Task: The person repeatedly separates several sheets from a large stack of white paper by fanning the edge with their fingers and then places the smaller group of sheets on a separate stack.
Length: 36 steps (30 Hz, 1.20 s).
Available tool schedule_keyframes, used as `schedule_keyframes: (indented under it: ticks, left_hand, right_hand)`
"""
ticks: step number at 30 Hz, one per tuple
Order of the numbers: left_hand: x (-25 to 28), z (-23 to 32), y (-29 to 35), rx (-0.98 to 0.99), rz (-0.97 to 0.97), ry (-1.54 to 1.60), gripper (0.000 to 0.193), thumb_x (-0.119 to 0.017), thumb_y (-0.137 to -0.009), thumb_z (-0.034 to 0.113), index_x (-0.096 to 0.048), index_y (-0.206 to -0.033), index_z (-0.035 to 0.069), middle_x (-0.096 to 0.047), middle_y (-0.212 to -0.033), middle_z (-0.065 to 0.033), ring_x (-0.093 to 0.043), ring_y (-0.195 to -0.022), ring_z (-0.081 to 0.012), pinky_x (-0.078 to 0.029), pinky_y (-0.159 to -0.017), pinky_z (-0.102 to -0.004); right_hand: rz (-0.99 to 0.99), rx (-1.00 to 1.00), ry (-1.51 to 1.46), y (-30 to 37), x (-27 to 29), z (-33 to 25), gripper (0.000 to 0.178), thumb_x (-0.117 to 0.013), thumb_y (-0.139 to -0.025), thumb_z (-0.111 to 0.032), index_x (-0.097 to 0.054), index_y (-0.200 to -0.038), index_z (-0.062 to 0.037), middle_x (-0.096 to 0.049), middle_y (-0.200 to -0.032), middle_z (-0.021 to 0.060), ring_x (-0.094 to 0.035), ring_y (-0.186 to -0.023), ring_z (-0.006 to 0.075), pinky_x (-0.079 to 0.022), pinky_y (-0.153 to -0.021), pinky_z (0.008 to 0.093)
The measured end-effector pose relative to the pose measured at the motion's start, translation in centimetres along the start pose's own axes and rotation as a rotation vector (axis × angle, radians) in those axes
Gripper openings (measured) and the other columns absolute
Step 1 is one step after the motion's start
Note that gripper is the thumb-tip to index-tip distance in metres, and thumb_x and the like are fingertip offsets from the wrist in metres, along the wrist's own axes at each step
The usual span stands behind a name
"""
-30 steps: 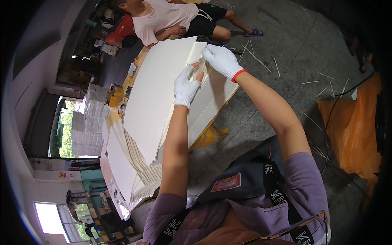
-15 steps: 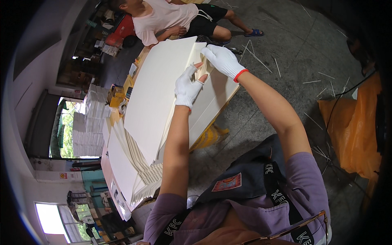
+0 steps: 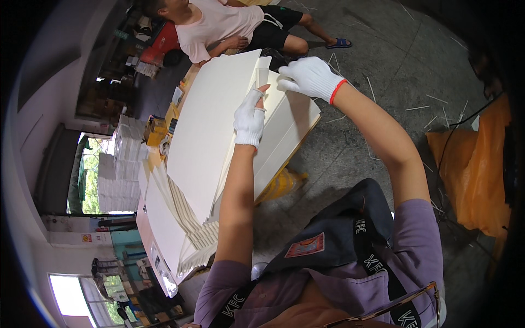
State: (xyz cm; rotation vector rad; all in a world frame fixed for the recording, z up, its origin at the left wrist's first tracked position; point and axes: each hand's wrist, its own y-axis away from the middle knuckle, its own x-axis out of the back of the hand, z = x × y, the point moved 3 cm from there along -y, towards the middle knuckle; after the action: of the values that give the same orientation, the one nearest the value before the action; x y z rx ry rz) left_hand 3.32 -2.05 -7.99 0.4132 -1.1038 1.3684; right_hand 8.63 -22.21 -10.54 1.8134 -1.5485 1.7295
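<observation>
Right hand (image 3: 313, 79) has drawn outward from the left hand (image 3: 249, 121), thumb and fingers parted. Left wrist straight, fingers at the edge of the sheets (image 3: 210, 117), pinch unclear. Sheets fan leftward from that grip; floor (image 3: 396, 79) spreads rightward.

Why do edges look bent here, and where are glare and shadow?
Head view: fisheye lens bows straight edges; head view: bright rectangular window, lower left, washed out; head view: shadow darkens large white sheets just below the white-gloved right hand.
</observation>
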Motion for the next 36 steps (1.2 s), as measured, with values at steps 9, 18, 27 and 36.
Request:
schedule_keyframes:
  ticks: [9,18,27,36]
  left_hand:
    - [-0.3,-0.5,-0.2,-0.026,-0.026,0.021,0.03,-0.052,-0.097,0.02,-0.067,-0.123,0.022,-0.069,-0.112,-0.016,-0.067,-0.1,-0.0337,-0.051,-0.087,-0.0376]
    - [-0.8,-1.3,-0.3,0.077,-0.06,0.041,0.042,-0.074,-0.084,0.023,-0.067,-0.126,0.022,-0.07,-0.113,-0.012,-0.066,-0.105,-0.0304,-0.051,-0.091,-0.0359]
    - [-0.8,-1.4,-0.3,0.148,-0.089,0.098,0.042,-0.072,-0.086,0.021,-0.066,-0.127,0.02,-0.071,-0.111,-0.011,-0.068,-0.099,-0.0274,-0.051,-0.089,-0.0345]
    - [-0.7,-1.4,-0.4,0.015,-0.028,0.028,0.038,-0.065,-0.091,0.02,-0.065,-0.129,0.019,-0.071,-0.111,-0.0118,-0.068,-0.099,-0.0298,-0.051,-0.089,-0.0351]
  right_hand:
    - [0.158,-0.3,-0.609,-1.6,-2.5,-1.1,0.042,-0.046,-0.1,-0.046,-0.061,-0.1,-0.007,-0.066,-0.09,0.0148,-0.064,-0.085,0.0346,-0.048,-0.077,0.041]
    - [0.184,-0.389,-0.706,-0.8,-3.0,-1.3,0.043,-0.046,-0.099,-0.046,-0.061,-0.098,-0.006,-0.064,-0.09,0.0178,-0.062,-0.087,0.0371,-0.048,-0.078,0.0425]
    - [0.139,-0.406,-0.708,-0.8,-2.9,-1.2,0.044,-0.046,-0.097,-0.047,-0.061,-0.099,-0.0054,-0.065,-0.097,0.0204,-0.062,-0.093,0.0399,-0.048,-0.081,0.0448]
    - [0.202,-0.388,-0.746,-0.6,-2.8,-1.3,0.047,-0.046,-0.098,-0.049,-0.057,-0.092,-0.0033,-0.062,-0.087,0.0194,-0.061,-0.084,0.0382,-0.047,-0.077,0.0424]
